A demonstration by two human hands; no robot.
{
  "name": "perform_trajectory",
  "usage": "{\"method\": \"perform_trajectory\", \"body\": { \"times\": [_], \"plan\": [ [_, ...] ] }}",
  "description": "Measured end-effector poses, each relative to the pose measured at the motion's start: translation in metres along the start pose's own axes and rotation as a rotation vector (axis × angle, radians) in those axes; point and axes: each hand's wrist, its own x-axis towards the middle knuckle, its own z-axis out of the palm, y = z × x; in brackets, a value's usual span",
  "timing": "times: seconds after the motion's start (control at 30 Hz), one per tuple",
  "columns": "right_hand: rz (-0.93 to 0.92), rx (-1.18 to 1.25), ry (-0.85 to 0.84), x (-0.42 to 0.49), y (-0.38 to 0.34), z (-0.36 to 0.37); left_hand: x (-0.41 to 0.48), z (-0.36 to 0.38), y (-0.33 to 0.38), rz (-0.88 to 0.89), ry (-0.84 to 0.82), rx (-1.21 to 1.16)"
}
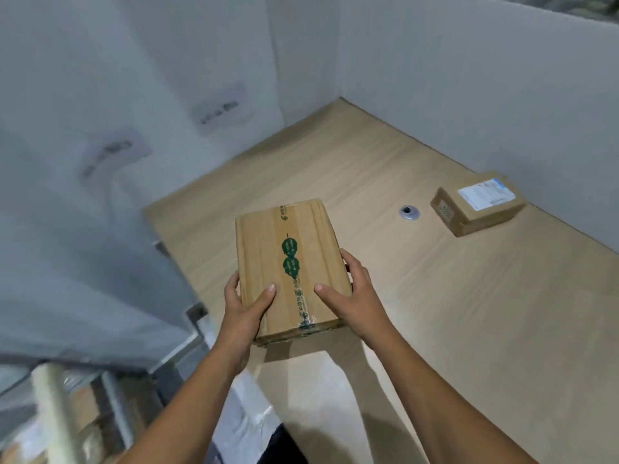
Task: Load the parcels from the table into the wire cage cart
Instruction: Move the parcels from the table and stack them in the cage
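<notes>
Two hands grip one cardboard parcel [288, 266] between them. The left hand [246, 306] clasps its near left corner with the thumb on the top face and the fingers curled round the side. The right hand [355, 296] clasps the near right edge the same way, thumb lying on top and fingers wrapped over the side. The parcel is flat and brown, with a strip of clear tape printed with green marks running down its middle, between the two thumbs. It hangs just above the pale wooden table [469, 313], and its shadow falls on the board below the wrists. Well beyond the right hand and out to its right, a second parcel [477, 204] lies on the table against the white partition [469, 95], a white shipping label on its top. Between that box and the right hand's fingertips sits a small round metal grommet [408, 213] set into the tabletop. Below and to the left of the left forearm a blurred metal frame [174, 356] shows, and under the same forearm lies a white plastic-wrapped bundle [244, 416].
</notes>
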Motion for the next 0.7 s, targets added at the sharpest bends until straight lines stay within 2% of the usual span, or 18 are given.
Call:
{"method": "perform_trajectory", "body": {
  "times": [0.27,0.43,0.57,0.7],
  "plan": [
    [-0.212,-0.278,-0.435,-0.046,-0.063,0.17,-0.109,-0.164,-0.04,0.138,0.431,-0.396],
    [-0.329,-0.51,-0.666,-0.082,-0.074,0.294,-0.164,-0.251,-0.093,0.062,0.668,-0.601],
    [-0.382,-0.684,-0.938,-0.116,-0.063,0.393,-0.199,-0.304,-0.148,0.035,0.914,-0.733],
    [-0.392,-0.789,-1.19,-0.143,-0.049,0.474,-0.221,-0.352,-0.198,0.007,1.069,-0.911]
  ]
}}
